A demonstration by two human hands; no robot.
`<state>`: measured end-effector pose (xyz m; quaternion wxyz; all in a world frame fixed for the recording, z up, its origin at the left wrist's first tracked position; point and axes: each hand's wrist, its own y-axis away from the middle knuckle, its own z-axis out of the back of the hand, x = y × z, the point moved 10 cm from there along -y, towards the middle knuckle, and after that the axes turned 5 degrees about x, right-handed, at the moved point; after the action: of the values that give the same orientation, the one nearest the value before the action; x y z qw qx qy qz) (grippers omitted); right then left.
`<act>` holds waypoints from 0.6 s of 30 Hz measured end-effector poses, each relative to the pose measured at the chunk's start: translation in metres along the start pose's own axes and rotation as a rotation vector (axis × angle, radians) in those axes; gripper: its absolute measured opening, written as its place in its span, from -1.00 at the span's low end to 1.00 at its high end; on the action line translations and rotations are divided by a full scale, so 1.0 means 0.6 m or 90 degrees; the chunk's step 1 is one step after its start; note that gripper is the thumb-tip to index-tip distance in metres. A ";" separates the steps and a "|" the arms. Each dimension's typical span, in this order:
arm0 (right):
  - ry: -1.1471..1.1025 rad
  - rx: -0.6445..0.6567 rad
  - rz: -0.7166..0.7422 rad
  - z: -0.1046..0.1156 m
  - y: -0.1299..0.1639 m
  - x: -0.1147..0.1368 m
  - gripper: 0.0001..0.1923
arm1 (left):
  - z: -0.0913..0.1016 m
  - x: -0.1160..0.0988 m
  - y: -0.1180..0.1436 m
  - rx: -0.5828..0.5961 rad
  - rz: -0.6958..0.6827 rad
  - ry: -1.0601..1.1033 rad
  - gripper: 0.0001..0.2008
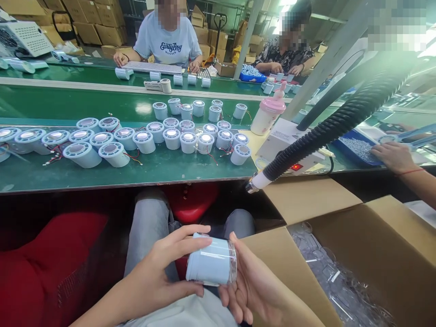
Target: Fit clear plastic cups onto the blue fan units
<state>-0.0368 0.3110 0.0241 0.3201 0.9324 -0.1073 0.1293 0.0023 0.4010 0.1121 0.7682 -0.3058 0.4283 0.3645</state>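
Note:
Above my lap, a light-blue cylindrical housing lies on its side between my two hands, with a clear plastic cover around its right end. My left hand grips the blue end, fingers over the top and thumb below. Against the clear end rests my right hand, its fingers curled under the cover and its thumb at the upper edge. Several similar light-blue housings stand on the green bench ahead, some with thin red and black wires coming out.
An open cardboard box with clear plastic parts stands at my right. A black flexible hose slants down beside a pink-topped pump bottle. Two people sit across the bench; another person's hand is at a blue tray.

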 end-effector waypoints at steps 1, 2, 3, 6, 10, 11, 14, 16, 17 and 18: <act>0.013 0.001 -0.008 0.002 -0.002 -0.002 -0.10 | -0.001 0.003 0.000 0.004 0.018 0.008 -0.32; 0.034 0.000 -0.013 0.005 -0.004 -0.003 -0.07 | -0.003 0.007 0.002 0.008 0.040 0.024 -0.33; 0.061 -0.002 -0.009 0.007 -0.006 -0.002 -0.07 | -0.004 0.012 0.004 0.011 0.063 0.047 -0.34; 0.175 -0.058 0.127 0.017 0.003 0.038 -0.32 | -0.005 0.022 0.015 0.009 0.127 0.127 -0.37; 0.485 -0.155 0.523 -0.015 0.082 0.130 -0.65 | -0.006 0.026 0.022 0.003 0.183 0.187 -0.40; 0.586 -0.144 0.595 -0.037 0.100 0.137 -0.50 | -0.008 0.026 0.021 0.005 0.192 0.200 -0.40; 0.814 -0.068 0.685 -0.085 0.123 0.127 -0.33 | -0.010 0.024 0.015 0.011 0.205 0.240 -0.40; 0.826 -0.046 0.657 -0.085 0.117 0.123 -0.34 | -0.005 0.020 0.010 0.016 0.198 0.229 -0.34; 0.786 -0.046 0.624 -0.076 0.109 0.124 -0.35 | 0.000 0.015 0.008 0.020 0.183 0.200 -0.30; 0.718 -0.049 0.586 -0.064 0.099 0.124 -0.35 | 0.005 0.009 0.005 0.029 0.162 0.159 -0.27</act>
<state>0.0100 0.2802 0.1104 0.2725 0.5724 -0.3119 0.7077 0.0029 0.4063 0.1083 0.6635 -0.2749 0.5635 0.4083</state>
